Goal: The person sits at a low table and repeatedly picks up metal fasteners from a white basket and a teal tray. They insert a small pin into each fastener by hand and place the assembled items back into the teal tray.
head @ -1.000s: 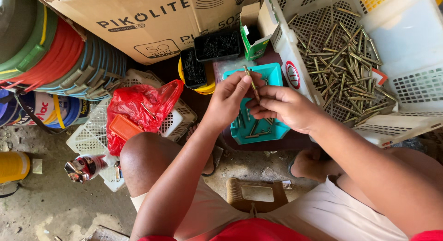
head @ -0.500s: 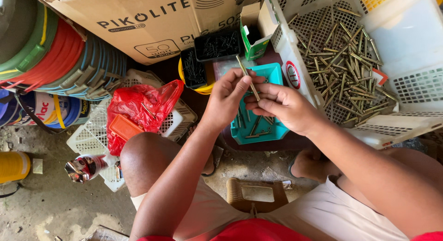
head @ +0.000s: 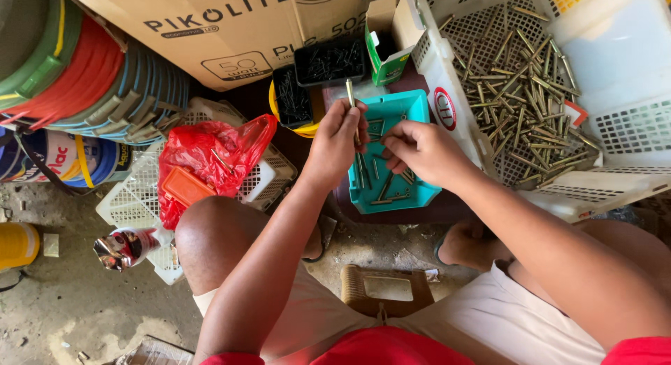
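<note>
While your left hand (head: pixel 335 142) pinches a bundle of long brass-coloured metal screws (head: pixel 354 120) upright at centre frame, their long axis runs top to bottom, tips rising above your fingers. Your right hand (head: pixel 419 152), just to the right and near touching, is curled with fingertips closed at the bundle's lower part; whether it grips a screw cannot be told. Both hands hover over the shallow turquoise plastic tray (head: pixel 412 110), which holds a few loose screws. The white perforated plastic crate (head: pixel 632 131) at upper right holds many more. A red plastic bag (head: pixel 210 159) lies left on a white basket; the floor is rough concrete.
</note>
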